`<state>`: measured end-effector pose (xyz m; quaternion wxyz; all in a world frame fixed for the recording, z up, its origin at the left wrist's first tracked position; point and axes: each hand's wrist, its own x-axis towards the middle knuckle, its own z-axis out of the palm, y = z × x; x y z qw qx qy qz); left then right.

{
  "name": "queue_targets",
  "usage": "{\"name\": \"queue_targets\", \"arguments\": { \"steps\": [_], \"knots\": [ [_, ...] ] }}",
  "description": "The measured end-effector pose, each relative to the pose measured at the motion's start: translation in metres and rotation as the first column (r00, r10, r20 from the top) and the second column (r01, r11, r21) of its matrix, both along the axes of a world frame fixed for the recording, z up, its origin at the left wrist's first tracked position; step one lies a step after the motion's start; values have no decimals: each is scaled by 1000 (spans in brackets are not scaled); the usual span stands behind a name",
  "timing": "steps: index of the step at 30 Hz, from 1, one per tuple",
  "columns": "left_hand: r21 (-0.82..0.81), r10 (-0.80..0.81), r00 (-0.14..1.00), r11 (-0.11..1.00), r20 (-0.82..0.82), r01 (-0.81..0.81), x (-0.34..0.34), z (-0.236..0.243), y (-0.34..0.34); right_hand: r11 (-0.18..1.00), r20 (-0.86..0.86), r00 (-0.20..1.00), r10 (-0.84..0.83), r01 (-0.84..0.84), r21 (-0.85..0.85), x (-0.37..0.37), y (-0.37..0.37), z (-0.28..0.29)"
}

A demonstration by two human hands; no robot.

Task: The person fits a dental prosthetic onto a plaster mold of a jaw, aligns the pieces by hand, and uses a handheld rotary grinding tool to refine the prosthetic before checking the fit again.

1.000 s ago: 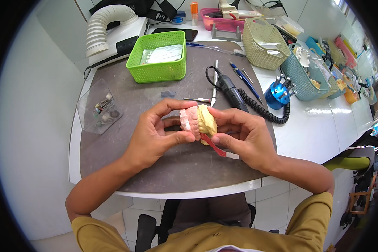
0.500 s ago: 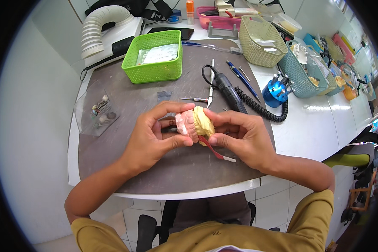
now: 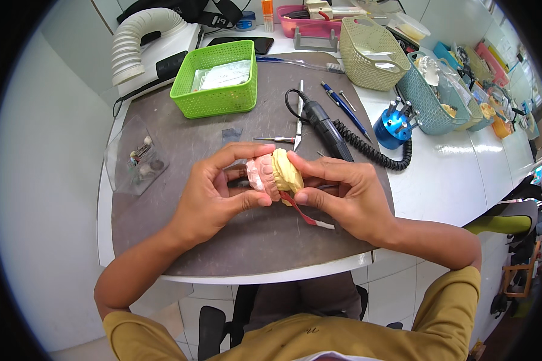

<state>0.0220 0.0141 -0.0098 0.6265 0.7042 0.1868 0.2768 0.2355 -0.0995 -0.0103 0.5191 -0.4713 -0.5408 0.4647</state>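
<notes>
Above the grey mat, my two hands press a pair of dental casts together. My left hand (image 3: 208, 191) grips a pink dental cast (image 3: 261, 175) with whitish patches, thumb at its near side and index finger along its top. Closed on the yellow dental cast (image 3: 287, 171) is my right hand (image 3: 348, 194), its fingertips on the outer face and lower edge. The teeth of the two casts meet. A strip of red articulating paper (image 3: 302, 215) with a white end sticks out below, between the casts; its inner part is hidden.
Beyond my hands lie a craft knife (image 3: 300, 120), a small screwdriver (image 3: 275, 139), a black handpiece (image 3: 326, 126) with coiled cord and a blue pen (image 3: 346, 111). A green basket (image 3: 214, 107) stands at the back, a blue bur holder (image 3: 394, 129) at right, a clear tray (image 3: 132, 174) at left.
Both hands still hold the casts together. The whole scene has shifted slightly to the left in the view, and the paper strip's white end has tilted a little.
</notes>
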Motion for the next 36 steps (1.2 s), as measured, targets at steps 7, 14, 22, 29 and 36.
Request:
{"name": "queue_targets", "arguments": {
  "steps": [7, 14, 22, 29, 36],
  "knots": [
    [11, 16, 1000, 1000, 16, -16, 1, -3, -2, 999, 25, 999, -38, 38, -16, -1, -2, -1],
    [-35, 21, 1000, 999, 21, -20, 1, -4, -3, 999, 10, 999, -45, 45, -9, -3, -1, -2],
    [-134, 1, 1000, 991, 9, 0, 0, 3, 0, 999, 46, 999, -22, 21, 25, -3, 4, 2],
    [-56, 248, 954, 969, 171, -242, -7, 15, 11, 996, -79, 994, -82, 84, 24, 2, 15, 13],
    [514, 453, 869, 803, -197, -302, -19, 27, 18, 998, -227, 973, 33, -20, 63, 9, 17, 17]
  ]
}}
